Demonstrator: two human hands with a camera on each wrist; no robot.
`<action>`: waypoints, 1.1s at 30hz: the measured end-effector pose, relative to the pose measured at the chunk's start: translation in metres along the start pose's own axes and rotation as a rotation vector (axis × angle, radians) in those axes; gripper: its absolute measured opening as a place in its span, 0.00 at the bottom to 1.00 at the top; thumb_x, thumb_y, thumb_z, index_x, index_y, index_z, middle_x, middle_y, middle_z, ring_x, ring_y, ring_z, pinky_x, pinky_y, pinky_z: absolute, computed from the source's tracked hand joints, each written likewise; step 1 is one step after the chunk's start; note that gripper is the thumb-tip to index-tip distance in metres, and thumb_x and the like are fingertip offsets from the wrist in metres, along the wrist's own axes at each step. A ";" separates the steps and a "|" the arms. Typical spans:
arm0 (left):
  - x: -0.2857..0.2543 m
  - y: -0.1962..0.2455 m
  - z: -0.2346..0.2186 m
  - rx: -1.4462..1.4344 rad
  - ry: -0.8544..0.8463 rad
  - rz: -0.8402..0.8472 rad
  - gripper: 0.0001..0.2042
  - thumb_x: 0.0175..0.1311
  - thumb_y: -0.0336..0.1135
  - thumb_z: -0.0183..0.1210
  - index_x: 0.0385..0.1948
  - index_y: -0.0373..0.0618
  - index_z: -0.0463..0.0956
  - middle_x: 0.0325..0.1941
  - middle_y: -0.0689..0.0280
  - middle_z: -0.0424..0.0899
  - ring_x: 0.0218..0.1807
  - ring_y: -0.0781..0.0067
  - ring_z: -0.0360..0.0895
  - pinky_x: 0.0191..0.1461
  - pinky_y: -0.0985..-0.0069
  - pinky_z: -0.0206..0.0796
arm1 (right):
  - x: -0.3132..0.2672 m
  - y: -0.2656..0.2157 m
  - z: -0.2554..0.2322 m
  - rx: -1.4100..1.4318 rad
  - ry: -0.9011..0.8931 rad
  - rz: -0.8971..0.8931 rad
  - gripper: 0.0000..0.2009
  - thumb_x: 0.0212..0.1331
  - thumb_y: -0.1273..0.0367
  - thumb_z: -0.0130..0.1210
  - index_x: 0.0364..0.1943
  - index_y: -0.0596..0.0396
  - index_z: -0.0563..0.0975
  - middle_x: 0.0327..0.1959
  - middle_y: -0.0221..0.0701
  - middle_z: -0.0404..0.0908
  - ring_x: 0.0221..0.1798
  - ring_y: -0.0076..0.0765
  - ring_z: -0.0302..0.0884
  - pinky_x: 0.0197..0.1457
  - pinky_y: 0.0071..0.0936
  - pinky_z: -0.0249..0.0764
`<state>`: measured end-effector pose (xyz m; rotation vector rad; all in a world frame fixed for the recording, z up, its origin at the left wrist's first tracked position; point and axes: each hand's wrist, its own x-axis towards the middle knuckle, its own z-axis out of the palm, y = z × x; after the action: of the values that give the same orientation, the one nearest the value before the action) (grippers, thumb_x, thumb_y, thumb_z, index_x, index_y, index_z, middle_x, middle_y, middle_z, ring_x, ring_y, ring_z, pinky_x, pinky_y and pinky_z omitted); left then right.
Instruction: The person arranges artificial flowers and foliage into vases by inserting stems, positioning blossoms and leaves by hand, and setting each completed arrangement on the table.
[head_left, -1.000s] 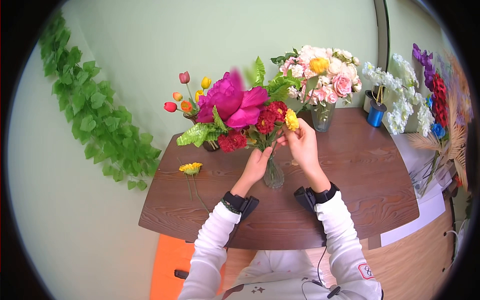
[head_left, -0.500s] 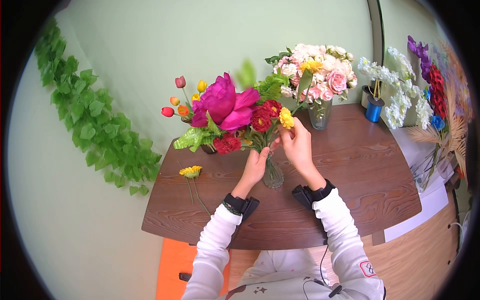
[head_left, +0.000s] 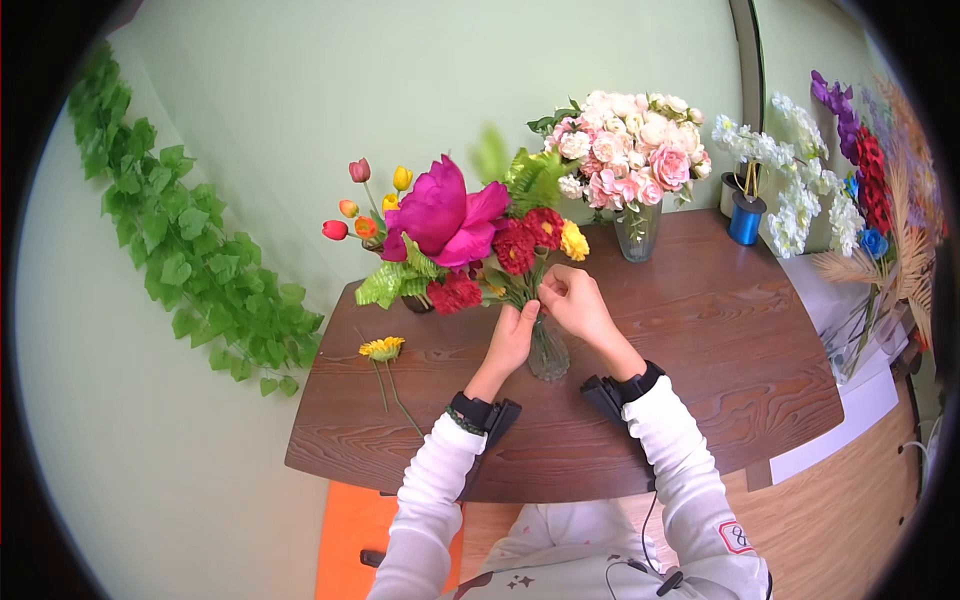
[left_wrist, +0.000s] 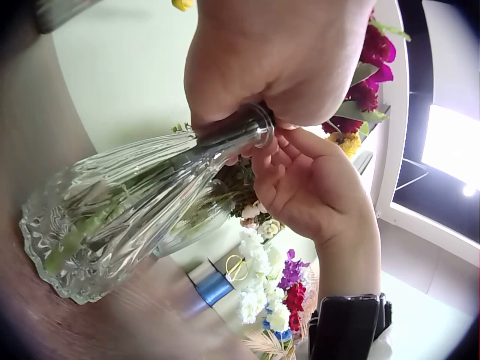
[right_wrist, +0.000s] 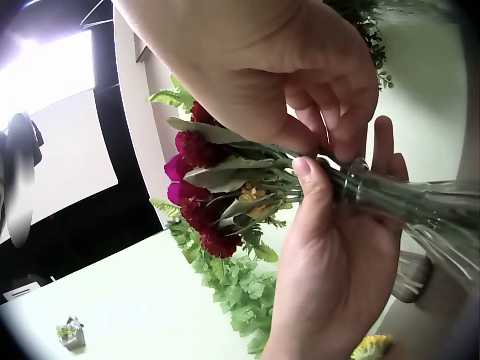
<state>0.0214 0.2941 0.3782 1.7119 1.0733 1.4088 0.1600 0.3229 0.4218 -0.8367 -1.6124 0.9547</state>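
Observation:
A ribbed clear glass vase [head_left: 548, 355] stands on the table with a bunch of artificial flowers in it. My left hand [head_left: 511, 336] grips its neck, the thumb lying against the stems [right_wrist: 281, 176] at the mouth. Just above the rim, my right hand [head_left: 576, 302] curls its fingers and pinches at a flower stem; the fingertips partly hide it. The bunch carries a large magenta peony [head_left: 437, 210], dark red flowers [head_left: 516, 246], a yellow flower [head_left: 574, 240] and green fern leaves [head_left: 535, 180]. In the left wrist view, stems run down inside the glass.
A yellow flower [head_left: 381, 348] with stems lies on the table's left side. Tulips [head_left: 366, 227] stand behind the peony. A vase of pink roses [head_left: 638, 230], a blue ribbon spool [head_left: 745, 220] and white blossoms [head_left: 795, 235] are at back right. A green vine [head_left: 175, 240] hangs left.
My right hand has moved down and inward from beside the yellow flower to the stems at the vase mouth. The tall yellow flower before the pink roses no longer shows there.

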 end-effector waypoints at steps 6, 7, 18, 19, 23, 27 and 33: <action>-0.002 0.003 0.001 0.004 0.006 -0.016 0.18 0.67 0.41 0.44 0.51 0.36 0.61 0.49 0.65 0.68 0.51 0.78 0.62 0.57 0.79 0.53 | 0.001 -0.006 -0.014 -0.178 -0.066 0.020 0.09 0.43 0.67 0.56 0.20 0.62 0.75 0.18 0.39 0.76 0.26 0.38 0.77 0.32 0.30 0.70; -0.002 0.003 0.001 0.004 0.003 -0.015 0.18 0.67 0.41 0.44 0.51 0.36 0.61 0.49 0.65 0.68 0.51 0.78 0.62 0.57 0.79 0.53 | 0.001 -0.005 -0.014 -0.240 -0.079 0.036 0.10 0.43 0.66 0.56 0.21 0.61 0.75 0.17 0.38 0.75 0.25 0.38 0.77 0.31 0.30 0.70; 0.001 -0.007 -0.001 -0.082 -0.009 0.004 0.18 0.66 0.41 0.45 0.52 0.39 0.60 0.45 0.65 0.71 0.45 0.77 0.67 0.52 0.78 0.59 | 0.007 -0.004 -0.011 0.302 -0.069 0.031 0.05 0.49 0.73 0.52 0.25 0.63 0.73 0.18 0.31 0.75 0.20 0.23 0.72 0.26 0.19 0.68; 0.002 -0.007 -0.002 -0.082 -0.008 0.004 0.18 0.66 0.41 0.45 0.52 0.39 0.60 0.45 0.65 0.71 0.45 0.77 0.67 0.52 0.78 0.59 | 0.006 -0.009 -0.012 0.414 -0.048 0.023 0.04 0.51 0.74 0.51 0.26 0.63 0.72 0.19 0.31 0.76 0.20 0.22 0.73 0.26 0.18 0.68; 0.006 0.001 0.002 -0.159 -0.029 0.027 0.18 0.66 0.42 0.45 0.50 0.39 0.61 0.45 0.64 0.72 0.44 0.77 0.69 0.50 0.77 0.60 | 0.003 -0.022 -0.020 0.329 -0.024 0.014 0.06 0.53 0.73 0.52 0.26 0.63 0.72 0.19 0.31 0.76 0.21 0.23 0.74 0.25 0.19 0.70; 0.004 -0.004 0.006 -0.163 0.080 0.047 0.17 0.66 0.41 0.45 0.48 0.39 0.61 0.43 0.66 0.72 0.44 0.80 0.68 0.51 0.79 0.59 | 0.007 -0.005 -0.021 0.187 -0.151 0.132 0.08 0.51 0.72 0.53 0.25 0.66 0.73 0.19 0.34 0.77 0.20 0.24 0.76 0.24 0.20 0.71; 0.001 0.000 0.006 -0.097 0.048 0.057 0.14 0.67 0.40 0.44 0.46 0.40 0.62 0.41 0.68 0.70 0.42 0.80 0.66 0.48 0.80 0.59 | 0.005 -0.008 -0.020 0.157 -0.279 0.246 0.09 0.48 0.70 0.54 0.22 0.66 0.75 0.18 0.34 0.77 0.20 0.24 0.76 0.24 0.20 0.71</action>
<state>0.0270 0.2948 0.3770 1.6582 0.9727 1.5200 0.1784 0.3274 0.4342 -0.8331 -1.6667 1.4057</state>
